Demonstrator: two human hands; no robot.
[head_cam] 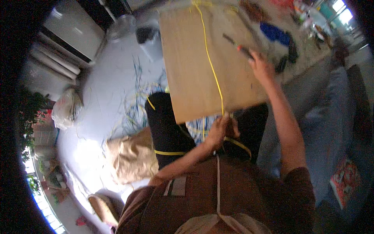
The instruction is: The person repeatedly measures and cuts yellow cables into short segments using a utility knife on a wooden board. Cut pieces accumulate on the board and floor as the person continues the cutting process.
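A flat tan board (pixel 192 64), wood or cardboard, lies across my knees and reaches away from me. Along it runs a thin yellow cord (pixel 211 63) from the far edge to the near edge. My left hand (pixel 219 130) pinches the cord's near end just off the board. My right hand (pixel 261 67) is raised over the board's right side and grips a slim hand tool (pixel 238 46) with a dark shaft and a red mark. Blur hides whether it is a knife or another tool. More yellow strip (pixel 239 144) loops over my right thigh.
Tangled yellow and dark strands (pixel 134 105) lie on the pale floor to the left. A brown sack or paper (pixel 131 158) is beside my left leg. Further off are a plastic bag (pixel 67 109), a grey bin (pixel 150 44) and a blue item (pixel 274 33).
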